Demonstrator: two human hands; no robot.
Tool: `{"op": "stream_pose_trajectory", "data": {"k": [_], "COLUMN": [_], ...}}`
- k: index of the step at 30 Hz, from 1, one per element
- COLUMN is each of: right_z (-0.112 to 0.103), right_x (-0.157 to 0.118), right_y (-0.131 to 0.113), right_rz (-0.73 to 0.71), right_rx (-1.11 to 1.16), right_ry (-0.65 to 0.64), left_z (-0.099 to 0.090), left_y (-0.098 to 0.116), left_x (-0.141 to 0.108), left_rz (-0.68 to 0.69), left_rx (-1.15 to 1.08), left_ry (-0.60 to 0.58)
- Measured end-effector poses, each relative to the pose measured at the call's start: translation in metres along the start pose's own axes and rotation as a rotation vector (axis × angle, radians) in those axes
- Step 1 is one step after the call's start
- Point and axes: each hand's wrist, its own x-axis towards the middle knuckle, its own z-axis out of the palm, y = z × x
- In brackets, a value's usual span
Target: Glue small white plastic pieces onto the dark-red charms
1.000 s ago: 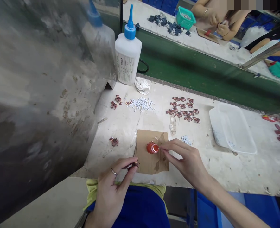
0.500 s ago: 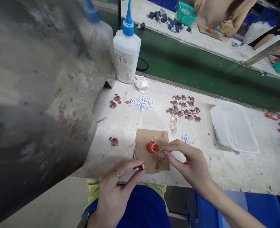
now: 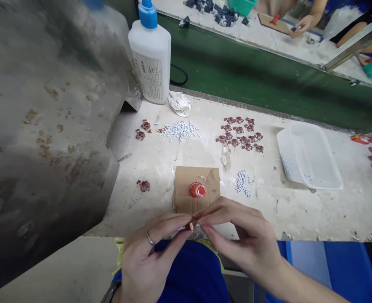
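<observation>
My left hand (image 3: 157, 244), a ring on one finger, pinches a small dark-brown figurine part (image 3: 190, 226) with a tan patch, just over the table's front edge. Thumb and forefinger of my right hand (image 3: 236, 231) are pressed together against the part's right side, on a tiny whitish piece (image 3: 197, 224) mostly hidden by the fingertips. Beyond both hands, a small pot of red liquid (image 3: 197, 190) stands on a cardboard piece (image 3: 181, 179). A pile of tiny pale-blue pieces (image 3: 243, 184) lies to its right.
At the back left stand a white glue bottle (image 3: 152, 63) and a crumpled white wad (image 3: 179, 103). Rows of brown figurine parts (image 3: 239, 130) and another pale pile (image 3: 181, 130) lie behind. A plastic tub (image 3: 310, 155) sits right; a metal panel (image 3: 53, 126) rises left. People work opposite.
My right hand has moved from beside the red pot, down and left, to the brown part in my left hand. The left hand stays nearly in place. The view has shifted slightly.
</observation>
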Motion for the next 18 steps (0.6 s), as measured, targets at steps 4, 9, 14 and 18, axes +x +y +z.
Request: {"op": "stream_pose_trajectory", "data": {"k": [4,9,14,18], "right_z": [0.0004,-0.0009,-0.0031,-0.0037], "right_x": [0.0009,-0.0039,-0.0081,-0.0085], "right_y": [0.0005,0.0005,-0.0002,0.0], "right_rz": [-0.018,-0.158,-0.399,-0.4], "right_rx": [-0.015,-0.254,-0.545,-0.539], "right_ry": [-0.014,-0.074,-0.088,-0.091], "left_z": [-0.0028,-0.0064,-0.005,-0.0029], "left_y": [0.0022,0.0027,0.0046,0.0051], "left_x": [0.0025,0.0049,0.0066,0.0065], "left_rz": [0.076,0.155,0.154,0.11], "left_rx": [-0.021,-0.002,0.016,0.0], "left_ry": [-0.02,-0.019,-0.003,0.01]}}
